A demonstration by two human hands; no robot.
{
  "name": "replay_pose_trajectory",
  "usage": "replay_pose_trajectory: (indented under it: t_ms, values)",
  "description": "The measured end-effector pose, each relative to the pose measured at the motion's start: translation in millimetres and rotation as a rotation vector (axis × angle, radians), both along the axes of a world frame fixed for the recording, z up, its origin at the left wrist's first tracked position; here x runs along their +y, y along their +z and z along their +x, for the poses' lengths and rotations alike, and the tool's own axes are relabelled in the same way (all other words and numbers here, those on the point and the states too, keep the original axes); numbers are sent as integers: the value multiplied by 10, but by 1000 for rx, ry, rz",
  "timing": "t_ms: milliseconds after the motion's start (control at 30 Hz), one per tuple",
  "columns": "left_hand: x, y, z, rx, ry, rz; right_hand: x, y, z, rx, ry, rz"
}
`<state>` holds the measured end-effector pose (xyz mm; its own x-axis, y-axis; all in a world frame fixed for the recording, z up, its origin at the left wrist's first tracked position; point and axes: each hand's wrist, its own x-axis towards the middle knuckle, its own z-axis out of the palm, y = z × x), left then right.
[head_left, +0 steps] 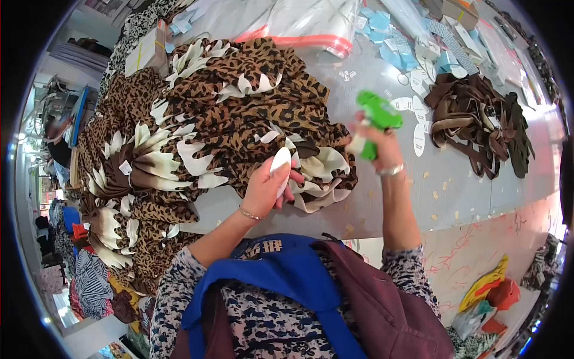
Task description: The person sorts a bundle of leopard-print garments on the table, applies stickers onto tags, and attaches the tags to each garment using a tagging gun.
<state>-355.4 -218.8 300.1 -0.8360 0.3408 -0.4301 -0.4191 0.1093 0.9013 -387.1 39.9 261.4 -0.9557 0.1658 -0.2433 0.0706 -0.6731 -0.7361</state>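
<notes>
My left hand (258,194) is closed on a white oval hang tag (281,160), close to the near edge of a leopard-print garment (239,110) with cream and brown flower shapes. Part of the cloth lies beneath and beside the fingers. To the right, my right hand (387,152) grips a bright green tagging gun (378,112), raised above the table and slightly blurred. The gun is apart from the tag and the garment. A small white label (125,167) shows on the bunched brown part of the cloth at the left.
On the grey table (382,197), brown fabric straps (472,122) lie heaped at the right. Loose white oval tags (418,137) and blue paper tags (394,45) lie behind the gun. Clear plastic bags (299,24) cover the far side; a box (147,51) stands back left.
</notes>
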Motion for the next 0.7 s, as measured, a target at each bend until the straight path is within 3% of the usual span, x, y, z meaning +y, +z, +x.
replay_pose_trajectory:
  t_ms: [133, 367, 700]
  values:
    - [139, -5, -60, 82, -75, -11, -321, 150, 585, -113, 402, -56]
    - [220, -20, -48, 174, -166, -79, -513, 215, 852, -50, 349, 130]
    - [148, -87, 20, 188, -154, -74, -563, 182, 933, -131, 284, 108]
